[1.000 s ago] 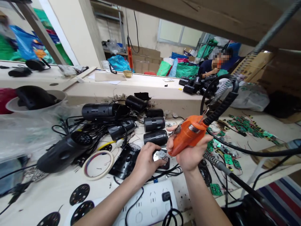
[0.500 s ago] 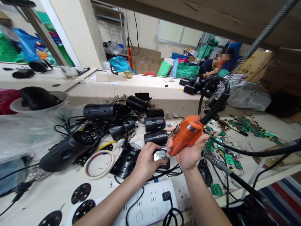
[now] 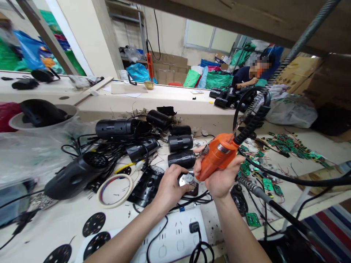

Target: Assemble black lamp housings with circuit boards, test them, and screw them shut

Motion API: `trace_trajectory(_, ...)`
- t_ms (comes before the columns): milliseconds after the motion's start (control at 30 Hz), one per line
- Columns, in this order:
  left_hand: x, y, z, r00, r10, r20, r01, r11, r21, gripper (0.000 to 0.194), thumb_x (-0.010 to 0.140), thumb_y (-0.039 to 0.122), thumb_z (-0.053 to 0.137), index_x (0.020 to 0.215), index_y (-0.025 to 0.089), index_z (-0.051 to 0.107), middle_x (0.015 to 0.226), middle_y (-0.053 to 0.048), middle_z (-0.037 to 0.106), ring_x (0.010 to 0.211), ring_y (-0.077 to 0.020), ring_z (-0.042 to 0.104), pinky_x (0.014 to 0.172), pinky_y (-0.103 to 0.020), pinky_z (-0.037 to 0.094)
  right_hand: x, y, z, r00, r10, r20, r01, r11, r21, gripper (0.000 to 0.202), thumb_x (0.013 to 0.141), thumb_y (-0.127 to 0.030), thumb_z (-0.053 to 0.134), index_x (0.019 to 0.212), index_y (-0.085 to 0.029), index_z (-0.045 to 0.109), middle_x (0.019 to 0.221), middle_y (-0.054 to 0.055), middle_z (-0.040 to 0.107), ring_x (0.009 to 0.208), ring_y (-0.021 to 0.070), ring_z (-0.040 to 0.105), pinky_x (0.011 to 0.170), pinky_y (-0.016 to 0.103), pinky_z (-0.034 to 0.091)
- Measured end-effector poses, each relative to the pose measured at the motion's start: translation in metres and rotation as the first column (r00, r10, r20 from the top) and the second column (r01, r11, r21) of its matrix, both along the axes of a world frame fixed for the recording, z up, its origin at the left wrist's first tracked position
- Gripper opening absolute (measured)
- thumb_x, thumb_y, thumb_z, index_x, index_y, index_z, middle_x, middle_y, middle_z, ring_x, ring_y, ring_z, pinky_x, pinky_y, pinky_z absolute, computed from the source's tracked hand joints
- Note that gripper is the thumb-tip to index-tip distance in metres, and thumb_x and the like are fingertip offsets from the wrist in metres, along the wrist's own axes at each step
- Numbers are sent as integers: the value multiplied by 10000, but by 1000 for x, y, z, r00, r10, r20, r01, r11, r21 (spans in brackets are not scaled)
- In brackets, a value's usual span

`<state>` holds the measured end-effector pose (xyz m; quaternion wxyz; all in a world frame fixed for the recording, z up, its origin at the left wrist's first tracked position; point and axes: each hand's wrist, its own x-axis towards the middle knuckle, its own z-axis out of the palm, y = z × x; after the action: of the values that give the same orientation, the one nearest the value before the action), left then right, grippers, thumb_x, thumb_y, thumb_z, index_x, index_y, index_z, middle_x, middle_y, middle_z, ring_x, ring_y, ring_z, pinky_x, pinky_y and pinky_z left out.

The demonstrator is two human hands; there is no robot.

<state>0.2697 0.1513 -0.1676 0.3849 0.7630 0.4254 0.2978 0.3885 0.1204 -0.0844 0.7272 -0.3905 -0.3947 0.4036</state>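
Observation:
My right hand (image 3: 223,177) is wrapped round an orange electric screwdriver (image 3: 218,157), tilted so its nose points down and left. A black cable leaves the tool's upper end. The tool's nose is close to a small round metal motor (image 3: 188,179) on a dark base; whether they touch I cannot tell. Thumb and fingers of my left hand (image 3: 171,182) are closed on the motor's sides. Just left of that hand lies an open black plastic housing (image 3: 146,186). Behind both hands are black cylindrical housings (image 3: 181,158).
A white power strip (image 3: 175,233) lies in front, with a roll of tape (image 3: 115,190) to the left. Green circuit boards (image 3: 267,184) and loose wires spread at right. A hanging spring (image 3: 304,44) crosses the upper right. Another person (image 3: 248,78) sits across the bench.
Both hands stay almost in place, the screwdriver still beside the motor. The view has shifted slightly.

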Motion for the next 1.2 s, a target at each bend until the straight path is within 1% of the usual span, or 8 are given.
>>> trace_trajectory(100, 0, 0, -1, 1000, -3, 2, 3, 1000, 13, 329, 637, 201, 796, 931, 215, 652, 957, -23, 613, 929, -230, 582, 814, -351, 461, -1, 2, 0, 1000, -4, 21, 4, 1000, 9, 834, 667, -921, 375, 781, -151, 676, 421, 11, 530, 320, 127, 435, 313, 231, 344)
trace_trajectory(200, 0, 0, 0, 1000, -4, 6, 4, 1000, 8, 333, 624, 187, 805, 919, 213, 653, 950, -21, 613, 937, -231, 583, 822, -350, 461, 0, 2, -2, 999, 21, 27, -22, 1000, 23, 816, 691, -908, 366, 790, -162, 681, 452, 13, 551, 340, 133, 460, 325, 240, 370)
trace_trajectory(400, -1, 0, -1, 1000, -23, 15, 23, 1000, 7, 335, 640, 180, 799, 941, 219, 658, 974, -26, 608, 965, -230, 576, 848, -358, 454, 1, 0, -3, 1000, -2, 15, 1, 999, 52, 809, 666, -913, 410, 794, -169, 700, 467, 23, 557, 346, 126, 458, 323, 230, 370)
trace_trajectory(533, 0, 0, -2, 1000, -18, 10, 18, 1000, 4, 328, 638, 194, 804, 932, 216, 659, 959, -24, 608, 955, -232, 583, 837, -356, 457, 1, -1, -1, 1000, 28, 3, -28, 999, 33, 828, 651, -926, 405, 804, -174, 717, 475, 19, 552, 336, 122, 446, 312, 231, 348)
trace_trajectory(667, 0, 0, -1, 1000, -18, 14, 18, 1000, 3, 321, 633, 184, 803, 915, 219, 655, 957, -21, 610, 959, -233, 582, 836, -349, 454, 0, -1, 0, 999, 35, -7, -34, 999, 32, 791, 655, -913, 430, 792, -193, 726, 474, 27, 558, 347, 132, 450, 333, 248, 355)
trace_trajectory(867, -1, 0, 0, 1000, -23, 9, 23, 1000, -13, 318, 639, 188, 800, 920, 209, 652, 962, -25, 602, 956, -230, 568, 835, -352, 443, 0, 1, -3, 999, 28, 25, -28, 1000, 5, 824, 691, -912, 354, 803, -160, 672, 452, 19, 546, 342, 135, 451, 331, 243, 358)
trace_trajectory(1000, 0, 0, 1, 1000, -18, -11, 18, 1000, -21, 309, 641, 204, 804, 909, 200, 651, 955, -25, 591, 941, -228, 555, 820, -349, 432, -2, 2, -6, 999, 35, 19, -35, 999, -2, 792, 708, -897, 354, 766, -164, 647, 444, -1, 524, 345, 126, 453, 336, 232, 361)
trace_trajectory(1200, 1, 1, 2, 1000, -18, -24, 17, 999, -42, 310, 644, 198, 808, 911, 187, 651, 939, -20, 575, 929, -220, 549, 805, -332, 422, -1, 4, -9, 998, 60, -6, -60, 996, -64, 827, 685, -920, 323, 752, -163, 649, 474, 11, 544, 361, 112, 463, 345, 213, 362)
